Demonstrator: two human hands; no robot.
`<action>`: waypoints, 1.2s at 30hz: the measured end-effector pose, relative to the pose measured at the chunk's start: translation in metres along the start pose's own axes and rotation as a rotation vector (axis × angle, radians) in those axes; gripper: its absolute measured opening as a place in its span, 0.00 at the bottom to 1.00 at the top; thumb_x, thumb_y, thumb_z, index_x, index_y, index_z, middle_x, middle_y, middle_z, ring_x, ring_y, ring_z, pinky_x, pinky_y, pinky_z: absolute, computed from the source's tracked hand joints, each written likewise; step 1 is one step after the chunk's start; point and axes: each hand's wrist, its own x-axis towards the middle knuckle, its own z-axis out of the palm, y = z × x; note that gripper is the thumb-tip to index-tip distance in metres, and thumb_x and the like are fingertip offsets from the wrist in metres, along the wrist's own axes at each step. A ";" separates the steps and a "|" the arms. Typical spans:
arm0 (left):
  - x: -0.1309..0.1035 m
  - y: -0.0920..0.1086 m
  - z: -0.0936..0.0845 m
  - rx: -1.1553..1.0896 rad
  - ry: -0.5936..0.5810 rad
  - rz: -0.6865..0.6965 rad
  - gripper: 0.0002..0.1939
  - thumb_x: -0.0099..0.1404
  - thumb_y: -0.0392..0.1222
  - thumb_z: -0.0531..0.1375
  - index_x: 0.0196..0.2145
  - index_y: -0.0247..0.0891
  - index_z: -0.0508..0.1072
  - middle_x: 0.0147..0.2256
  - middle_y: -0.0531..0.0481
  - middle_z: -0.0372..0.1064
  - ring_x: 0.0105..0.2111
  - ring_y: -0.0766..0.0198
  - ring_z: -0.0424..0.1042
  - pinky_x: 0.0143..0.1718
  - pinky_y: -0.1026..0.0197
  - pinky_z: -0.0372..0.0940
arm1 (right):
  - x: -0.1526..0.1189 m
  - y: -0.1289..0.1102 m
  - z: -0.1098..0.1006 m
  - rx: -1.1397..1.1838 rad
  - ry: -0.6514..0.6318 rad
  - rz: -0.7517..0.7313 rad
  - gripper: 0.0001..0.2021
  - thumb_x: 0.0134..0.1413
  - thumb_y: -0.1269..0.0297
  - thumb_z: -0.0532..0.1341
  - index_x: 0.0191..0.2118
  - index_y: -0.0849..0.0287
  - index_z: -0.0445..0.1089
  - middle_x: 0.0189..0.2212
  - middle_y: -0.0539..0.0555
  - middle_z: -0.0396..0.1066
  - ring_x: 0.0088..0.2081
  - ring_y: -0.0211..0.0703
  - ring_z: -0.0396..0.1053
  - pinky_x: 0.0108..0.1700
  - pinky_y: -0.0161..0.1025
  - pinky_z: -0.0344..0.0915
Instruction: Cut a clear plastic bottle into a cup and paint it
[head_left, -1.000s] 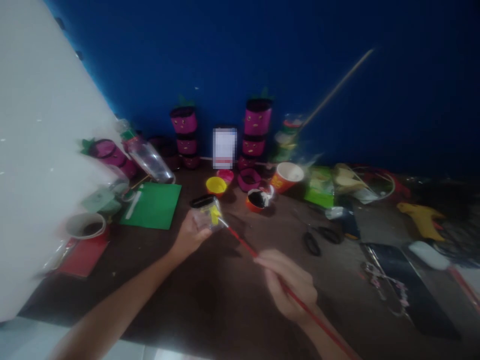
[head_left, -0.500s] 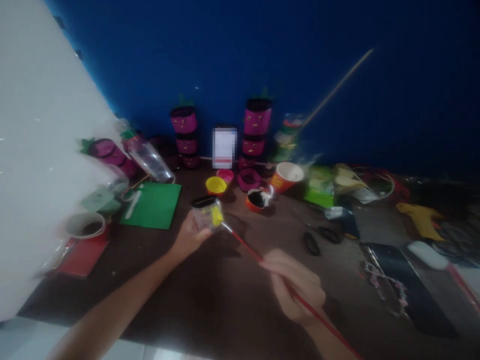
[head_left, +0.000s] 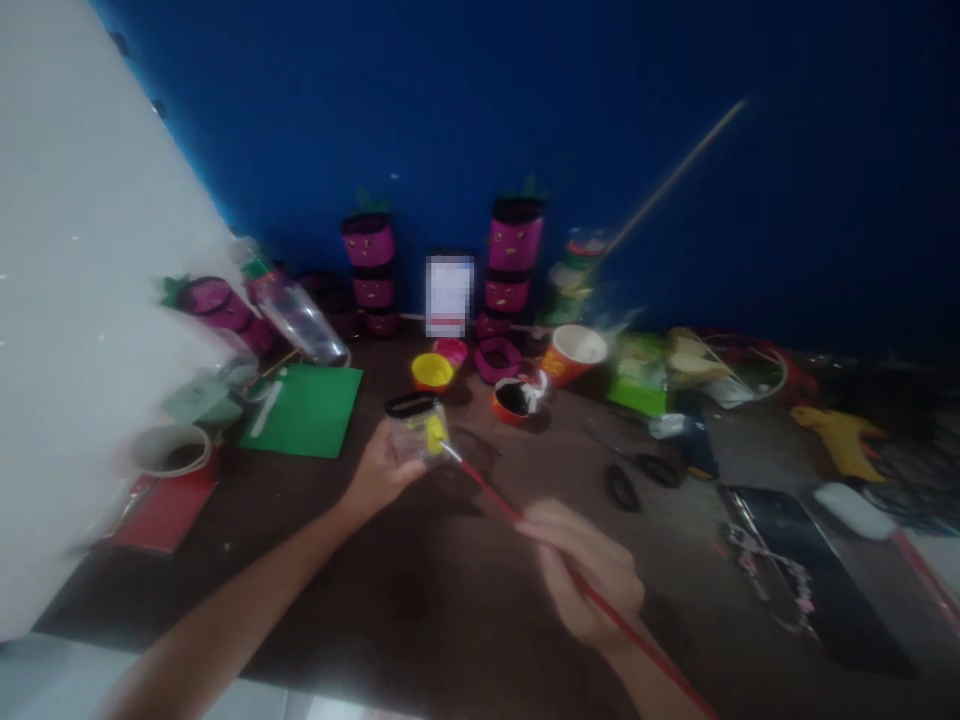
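Observation:
My left hand (head_left: pixel 382 470) is closed around a small clear plastic cup (head_left: pixel 409 440) with a black rim, tilted on its side. Yellow paint (head_left: pixel 435 434) covers a patch on the cup's right side. In my right hand (head_left: pixel 585 570) is a long red paintbrush (head_left: pixel 484 482), its bristles meeting the yellow patch. Just behind the cup stand a yellow paint pot (head_left: pixel 432 372), a pink pot (head_left: pixel 451 352) and a purple ring (head_left: pixel 497 360). A small orange cup of black paint (head_left: pixel 513 400) is to their right.
Purple stacked figures (head_left: pixel 514 260) line the blue wall, beside a blurred-out upright screen (head_left: pixel 448 295). On the left lie a green sheet (head_left: pixel 315 410), a clear bottle (head_left: pixel 304 318) and a paper cup (head_left: pixel 171 452). Scissors (head_left: pixel 622 487), a dark phone (head_left: pixel 817 580) and a yellow glue gun (head_left: pixel 844 440) lie right.
The cup has turned slightly in my left hand, showing more of its black-rimmed opening. My right hand and the brush have shifted a little left, bristles still at the yellow patch.

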 end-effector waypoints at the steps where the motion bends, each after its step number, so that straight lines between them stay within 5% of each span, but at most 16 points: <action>1: 0.000 -0.001 -0.001 -0.004 0.001 0.000 0.21 0.42 0.38 0.68 0.33 0.37 0.64 0.32 0.51 0.74 0.33 0.60 0.75 0.38 0.57 0.68 | 0.000 0.000 -0.001 0.013 0.010 0.002 0.12 0.49 0.79 0.54 0.35 0.59 0.71 0.28 0.54 0.73 0.30 0.42 0.73 0.34 0.39 0.72; 26: -0.002 -0.007 -0.004 -0.031 -0.078 -0.016 0.27 0.43 0.45 0.69 0.39 0.39 0.63 0.36 0.47 0.73 0.37 0.57 0.75 0.42 0.52 0.67 | -0.001 0.002 -0.001 -0.032 0.087 0.010 0.14 0.48 0.80 0.55 0.36 0.60 0.72 0.30 0.55 0.74 0.33 0.44 0.74 0.36 0.40 0.72; 31: -0.001 -0.006 -0.007 -0.029 -0.151 -0.011 0.28 0.44 0.47 0.69 0.41 0.37 0.65 0.38 0.45 0.73 0.38 0.54 0.75 0.42 0.50 0.68 | 0.000 0.001 -0.003 0.027 0.059 0.010 0.12 0.48 0.79 0.55 0.34 0.60 0.72 0.27 0.53 0.74 0.30 0.42 0.73 0.32 0.38 0.72; 36: -0.002 -0.003 -0.011 -0.038 -0.251 -0.017 0.28 0.51 0.48 0.66 0.49 0.38 0.66 0.44 0.41 0.72 0.44 0.51 0.73 0.45 0.51 0.66 | -0.004 0.002 -0.006 0.051 0.186 -0.022 0.13 0.48 0.78 0.55 0.35 0.58 0.72 0.27 0.54 0.73 0.29 0.45 0.73 0.30 0.43 0.71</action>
